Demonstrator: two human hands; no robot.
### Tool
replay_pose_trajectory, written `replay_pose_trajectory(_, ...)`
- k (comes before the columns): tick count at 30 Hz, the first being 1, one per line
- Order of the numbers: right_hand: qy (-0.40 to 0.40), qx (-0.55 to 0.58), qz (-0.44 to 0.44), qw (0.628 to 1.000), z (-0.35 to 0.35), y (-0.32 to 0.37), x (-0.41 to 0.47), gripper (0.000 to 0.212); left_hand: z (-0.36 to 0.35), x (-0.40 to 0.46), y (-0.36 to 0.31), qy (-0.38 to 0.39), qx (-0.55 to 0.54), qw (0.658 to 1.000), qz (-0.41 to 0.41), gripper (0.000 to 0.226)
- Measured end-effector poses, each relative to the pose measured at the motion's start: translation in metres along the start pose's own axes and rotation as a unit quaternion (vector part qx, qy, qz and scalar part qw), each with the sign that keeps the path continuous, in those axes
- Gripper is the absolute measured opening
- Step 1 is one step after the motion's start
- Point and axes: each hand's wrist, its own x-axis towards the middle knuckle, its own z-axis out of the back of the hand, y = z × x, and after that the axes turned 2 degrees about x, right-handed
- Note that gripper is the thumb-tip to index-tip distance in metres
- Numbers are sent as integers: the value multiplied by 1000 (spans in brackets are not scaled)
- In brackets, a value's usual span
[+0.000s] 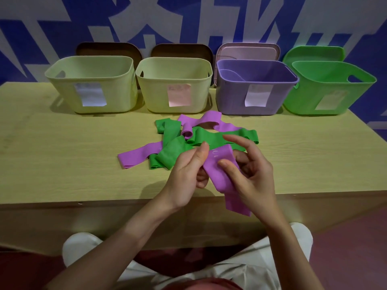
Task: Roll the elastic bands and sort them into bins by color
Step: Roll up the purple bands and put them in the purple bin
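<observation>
A: Where is the purple band (219, 174)?
B: Above the worktop's (62, 164) near edge, pinched by the left hand (188, 170) and right hand (249, 170).
A: The rest?
B: Piled before 4 bins (92, 84).

- We see a purple elastic band (217, 174) held flat above the table's near edge, its lower end hanging.
- Loose green bands (173, 151) and purple bands (209, 121) lie tangled before four bins: two yellow (92, 101) (159, 99), purple (232, 101), green (303, 97).
</observation>
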Motion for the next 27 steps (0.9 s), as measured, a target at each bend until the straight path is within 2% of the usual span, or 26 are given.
replay_pose_trajectory(4,8,-12,10,1000,1,-3,-6,19,-1,-2,0,7,5,1000,21,38)
replay_pose_trajectory(8,-14,-22,-2,1000,1,-6,-10,6,1,0,6,17,79,997,-16,50)
replay_pose_trajectory(11,-18,-16,-8,1000,0,-6,-13,3,1,-2,10,17,102,994,-18,57)
replay_pose_trajectory(15,-13,-22,-11,1000,2,-8,-13,4,4,-7,18,9,224,970,-89,81)
replay_pose_trajectory(17,-9,-21,-11,1000,0,-8,-14,6,4,-9,20,-8,241,964,-110,74)
replay_pose_trajectory(21,-3,8,-32,999,-4,-8,-16,9,-2,-9,21,-46,196,974,-99,49)
replay_pose_trajectory(25,8,52,-67,996,-5,-7,-18,10,-11,-9,17,-117,85,989,-28,48)
replay_pose_trajectory(27,5,63,-77,995,-6,-5,-19,12,-15,-10,13,-128,35,991,25,48)
